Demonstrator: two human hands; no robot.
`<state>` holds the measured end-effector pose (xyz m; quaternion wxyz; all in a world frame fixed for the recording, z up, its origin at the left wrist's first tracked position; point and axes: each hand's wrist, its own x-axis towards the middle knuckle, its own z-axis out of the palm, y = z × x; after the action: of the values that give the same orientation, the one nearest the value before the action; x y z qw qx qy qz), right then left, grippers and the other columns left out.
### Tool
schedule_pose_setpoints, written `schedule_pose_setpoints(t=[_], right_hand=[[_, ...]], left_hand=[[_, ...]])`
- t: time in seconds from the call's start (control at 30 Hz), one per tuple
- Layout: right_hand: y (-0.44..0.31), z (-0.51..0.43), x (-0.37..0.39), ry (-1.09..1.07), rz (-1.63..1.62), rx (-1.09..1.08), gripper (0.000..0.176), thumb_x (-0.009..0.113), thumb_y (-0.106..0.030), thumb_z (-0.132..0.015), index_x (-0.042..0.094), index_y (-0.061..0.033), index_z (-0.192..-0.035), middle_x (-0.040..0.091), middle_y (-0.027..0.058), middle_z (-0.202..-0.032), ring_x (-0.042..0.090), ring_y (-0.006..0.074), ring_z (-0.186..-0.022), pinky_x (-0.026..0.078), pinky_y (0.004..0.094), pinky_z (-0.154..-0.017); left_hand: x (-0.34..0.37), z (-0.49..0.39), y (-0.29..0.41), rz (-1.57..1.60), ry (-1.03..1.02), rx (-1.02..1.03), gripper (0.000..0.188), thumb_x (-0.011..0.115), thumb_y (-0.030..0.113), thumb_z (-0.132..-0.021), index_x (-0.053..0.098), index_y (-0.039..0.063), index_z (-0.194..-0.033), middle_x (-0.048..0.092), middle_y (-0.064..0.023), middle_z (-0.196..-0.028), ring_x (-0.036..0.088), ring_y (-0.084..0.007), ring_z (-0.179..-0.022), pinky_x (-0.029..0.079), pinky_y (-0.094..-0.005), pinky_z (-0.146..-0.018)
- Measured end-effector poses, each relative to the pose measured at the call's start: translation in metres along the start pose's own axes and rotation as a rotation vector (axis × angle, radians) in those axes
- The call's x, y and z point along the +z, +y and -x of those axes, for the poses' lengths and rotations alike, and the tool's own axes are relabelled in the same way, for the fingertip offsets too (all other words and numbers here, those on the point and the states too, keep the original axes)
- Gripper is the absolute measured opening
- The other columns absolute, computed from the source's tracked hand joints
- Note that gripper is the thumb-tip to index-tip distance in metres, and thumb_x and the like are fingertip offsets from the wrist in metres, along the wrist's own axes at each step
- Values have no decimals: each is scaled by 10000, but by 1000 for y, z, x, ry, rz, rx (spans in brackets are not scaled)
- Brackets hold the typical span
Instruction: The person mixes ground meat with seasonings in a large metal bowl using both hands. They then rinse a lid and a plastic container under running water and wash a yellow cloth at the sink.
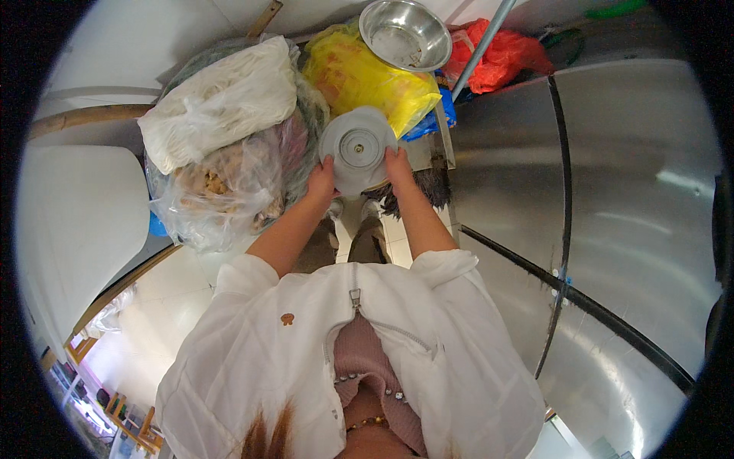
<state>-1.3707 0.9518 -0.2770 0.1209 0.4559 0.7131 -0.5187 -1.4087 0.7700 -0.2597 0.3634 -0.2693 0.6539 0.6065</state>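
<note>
Between my two hands is a round, pale grey, lid-like piece (344, 171), probably plastic. A ringed centre with a small brass-coloured fitting marks its upper face. My left hand (323, 179) grips its left edge, thumb on top. On the opposite edge, my right hand (399, 167) holds it the same way. The fingers of both hands are mostly hidden beneath it. Just beyond the piece lies a yellow plastic bag (367, 86). A steel bowl (395, 37) rests tilted on that bag, with a few brown bits inside.
Clear bags with brownish contents (229, 178) and a white bundle (223, 100) are heaped left. A red bag (499, 57) lies behind a metal pole (484, 49). Stainless steel doors (504, 166) stand close on my right. A dark mop head (433, 186) lies near my feet.
</note>
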Motion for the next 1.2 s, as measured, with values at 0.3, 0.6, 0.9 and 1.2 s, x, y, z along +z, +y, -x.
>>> schedule_pose_setpoints(t=[0.3, 0.6, 0.9, 1.2], right_hand=[[113, 87, -71, 166, -25, -297, 430, 459, -329, -898, 441, -60, -1233, 524, 164, -1156, 533, 228, -1033, 431, 333, -848], [460, 320, -88, 61, 920, 284, 260, 588, -274, -769, 617, -106, -965, 630, 20, -934, 572, 193, -912, 474, 339, -762], [505, 381, -50, 251, -803, 661, 383, 550, -238, -827, 477, -126, -1186, 599, 85, -941, 580, 221, -819, 476, 354, -695], [507, 452, -112, 858, -809, 459, 344, 519, -173, -818, 544, -95, -1152, 636, 120, -905, 622, 190, -753, 511, 326, -667]], left_hand=[[-25, 26, -24, 139, -419, -123, 629, 438, 502, -872, 281, 122, -1347, 394, -116, -1293, 473, -267, -1108, 406, -388, -914], [-29, 59, -46, -139, -542, -341, 402, 579, 220, -850, 428, 35, -1173, 559, -108, -936, 578, -241, -840, 495, -347, -732], [100, 122, -69, -231, -793, -62, 202, 577, 159, -843, 532, 45, -1003, 565, -66, -798, 586, -177, -709, 502, -306, -656], [183, 182, -157, -550, -830, -453, 178, 582, 171, -845, 541, 44, -963, 563, -63, -898, 544, -203, -852, 495, -325, -755]])
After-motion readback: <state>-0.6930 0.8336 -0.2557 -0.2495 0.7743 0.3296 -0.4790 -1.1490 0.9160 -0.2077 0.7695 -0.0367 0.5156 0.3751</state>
